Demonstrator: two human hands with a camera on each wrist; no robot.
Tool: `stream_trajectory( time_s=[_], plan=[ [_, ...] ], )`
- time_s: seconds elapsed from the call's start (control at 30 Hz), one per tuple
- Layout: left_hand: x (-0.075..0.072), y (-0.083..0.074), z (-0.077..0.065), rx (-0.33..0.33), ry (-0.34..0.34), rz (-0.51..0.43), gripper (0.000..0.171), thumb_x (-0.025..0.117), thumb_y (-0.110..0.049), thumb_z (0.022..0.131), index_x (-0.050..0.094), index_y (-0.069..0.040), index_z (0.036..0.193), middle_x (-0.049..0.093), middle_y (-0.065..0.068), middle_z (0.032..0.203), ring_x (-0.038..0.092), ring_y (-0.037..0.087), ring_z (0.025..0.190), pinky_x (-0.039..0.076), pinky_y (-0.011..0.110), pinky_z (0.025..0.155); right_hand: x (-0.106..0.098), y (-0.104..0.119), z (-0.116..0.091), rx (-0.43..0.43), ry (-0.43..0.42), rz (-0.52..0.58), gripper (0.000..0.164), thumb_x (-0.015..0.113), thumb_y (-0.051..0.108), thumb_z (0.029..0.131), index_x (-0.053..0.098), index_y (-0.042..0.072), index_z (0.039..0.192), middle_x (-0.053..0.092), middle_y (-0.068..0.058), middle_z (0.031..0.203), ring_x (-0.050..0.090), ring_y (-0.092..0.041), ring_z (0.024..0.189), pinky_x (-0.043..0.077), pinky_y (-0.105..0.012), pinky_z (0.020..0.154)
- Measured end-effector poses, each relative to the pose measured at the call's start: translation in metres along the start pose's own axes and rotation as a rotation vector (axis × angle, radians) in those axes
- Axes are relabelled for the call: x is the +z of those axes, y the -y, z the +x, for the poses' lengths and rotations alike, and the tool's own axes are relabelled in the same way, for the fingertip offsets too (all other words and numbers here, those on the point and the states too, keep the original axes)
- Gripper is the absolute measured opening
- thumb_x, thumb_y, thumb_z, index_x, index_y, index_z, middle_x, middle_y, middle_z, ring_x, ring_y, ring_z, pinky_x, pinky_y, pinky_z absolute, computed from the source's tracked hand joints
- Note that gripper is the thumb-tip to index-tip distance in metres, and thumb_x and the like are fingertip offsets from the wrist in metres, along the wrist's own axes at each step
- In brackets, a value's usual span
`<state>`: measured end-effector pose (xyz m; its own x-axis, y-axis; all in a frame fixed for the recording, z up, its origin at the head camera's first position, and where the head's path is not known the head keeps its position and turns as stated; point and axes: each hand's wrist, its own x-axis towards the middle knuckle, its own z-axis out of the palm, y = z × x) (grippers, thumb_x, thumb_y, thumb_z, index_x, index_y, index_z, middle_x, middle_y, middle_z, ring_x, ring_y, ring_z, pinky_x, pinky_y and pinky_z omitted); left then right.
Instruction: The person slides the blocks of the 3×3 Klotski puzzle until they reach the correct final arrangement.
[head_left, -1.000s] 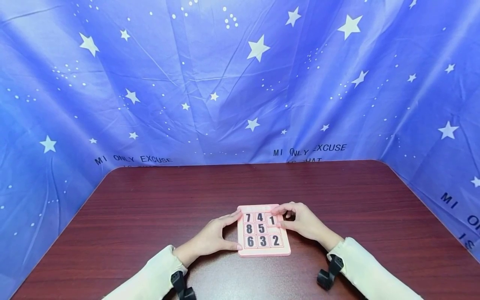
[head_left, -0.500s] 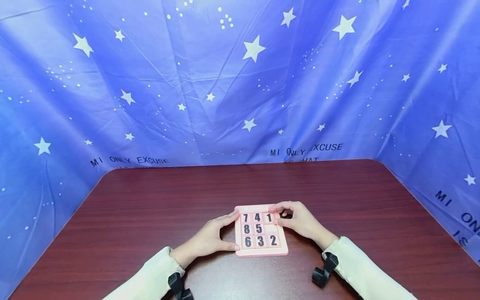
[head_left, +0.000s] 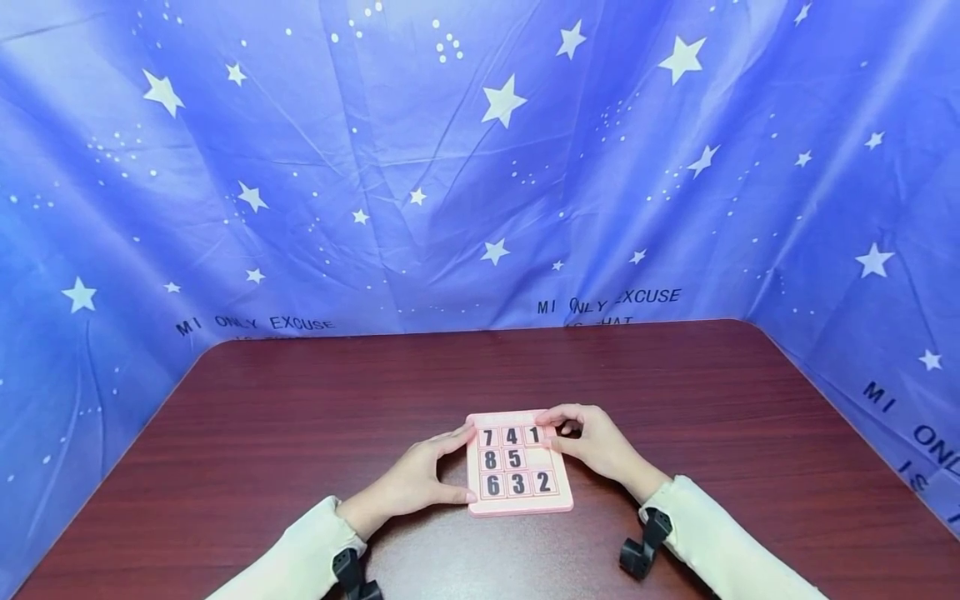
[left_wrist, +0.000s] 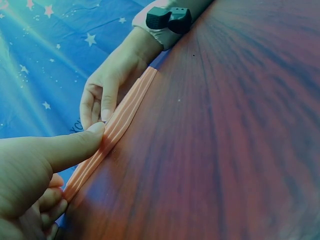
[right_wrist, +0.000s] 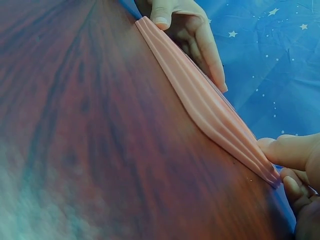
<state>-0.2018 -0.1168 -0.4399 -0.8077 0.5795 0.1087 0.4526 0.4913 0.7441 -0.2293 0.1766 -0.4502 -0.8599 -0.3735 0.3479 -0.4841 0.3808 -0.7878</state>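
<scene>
A pink number slide puzzle (head_left: 521,505) lies on the table, its rows showing 7 4 1, then 8 5 with a gap at the right, then 6 3 2. My left hand (head_left: 412,479) holds its left edge, thumb at the near corner and fingers towards the far one. At the upper right, my right hand (head_left: 596,442) has thumb and forefinger about the 1 tile (head_left: 533,435) and the frame's right edge. Both wrist views show the puzzle's ridged side (left_wrist: 122,117) low over the wood, with thumbs along its upper edge.
The dark red wooden table (head_left: 337,383) stretches out around the puzzle. A blue star-patterned cloth (head_left: 420,150) hangs behind it and along both sides. Black wrist cameras (head_left: 645,543) are strapped at the pale sleeves (head_left: 727,533).
The 1 tile has slid slightly away from me, level with 7 and 4, and the right thumb and forefinger moved with it. The left hand keeps its hold. The head view has shifted a little.
</scene>
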Motion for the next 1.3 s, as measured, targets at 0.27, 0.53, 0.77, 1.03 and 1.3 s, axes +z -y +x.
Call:
stream_trajectory(
  time_s=[0.27, 0.53, 0.77, 1.03, 1.3],
  plan=[
    [0.002, 0.0, -0.001, 0.011, -0.003, 0.002, 0.088, 0.082, -0.034, 0.07, 0.04, -0.005, 0.142, 0.034, 0.008, 0.149, 0.033, 0.025, 0.136, 0.028, 0.047, 0.11, 0.0, 0.005, -0.001, 0.08, 0.019, 0.025, 0.024, 0.075, 0.008, 0.078, 0.071, 0.005, 0.102, 0.069, -0.005, 0.089, 0.056, -0.009, 0.075, 0.047, -0.021, 0.066],
    [0.001, -0.001, -0.003, 0.014, -0.004, -0.004, 0.088, 0.082, -0.033, 0.07, 0.04, -0.004, 0.142, 0.034, 0.009, 0.149, 0.033, 0.027, 0.136, 0.028, 0.048, 0.11, -0.001, 0.007, -0.003, 0.135, 0.022, 0.06, 0.026, 0.076, 0.009, 0.077, 0.071, 0.006, 0.103, 0.068, -0.005, 0.088, 0.056, -0.01, 0.071, 0.047, -0.021, 0.063],
    [0.003, -0.001, -0.002, 0.013, -0.001, -0.007, 0.087, 0.082, -0.033, 0.071, 0.04, -0.005, 0.142, 0.034, 0.008, 0.149, 0.033, 0.025, 0.136, 0.028, 0.047, 0.11, -0.002, 0.011, -0.008, 0.122, 0.056, 0.067, 0.024, 0.073, 0.01, 0.079, 0.07, 0.007, 0.103, 0.07, -0.004, 0.095, 0.056, -0.009, 0.076, 0.048, -0.021, 0.066],
    [0.002, 0.0, -0.001, 0.007, -0.008, 0.001, 0.087, 0.082, -0.032, 0.07, 0.041, -0.005, 0.142, 0.035, 0.007, 0.149, 0.034, 0.024, 0.136, 0.029, 0.046, 0.11, -0.005, 0.021, -0.024, 0.07, 0.103, 0.136, 0.025, 0.073, 0.009, 0.08, 0.069, 0.002, 0.104, 0.069, -0.009, 0.092, 0.057, -0.007, 0.076, 0.049, -0.021, 0.064],
    [0.001, 0.0, 0.0, 0.0, -0.008, 0.005, 0.087, 0.082, -0.031, 0.07, 0.041, -0.006, 0.142, 0.035, 0.007, 0.149, 0.033, 0.024, 0.136, 0.028, 0.045, 0.111, -0.005, 0.03, -0.034, 0.048, 0.123, 0.173, 0.027, 0.073, 0.007, 0.079, 0.068, -0.001, 0.104, 0.069, -0.013, 0.094, 0.059, -0.009, 0.079, 0.05, -0.021, 0.065]
  ],
)
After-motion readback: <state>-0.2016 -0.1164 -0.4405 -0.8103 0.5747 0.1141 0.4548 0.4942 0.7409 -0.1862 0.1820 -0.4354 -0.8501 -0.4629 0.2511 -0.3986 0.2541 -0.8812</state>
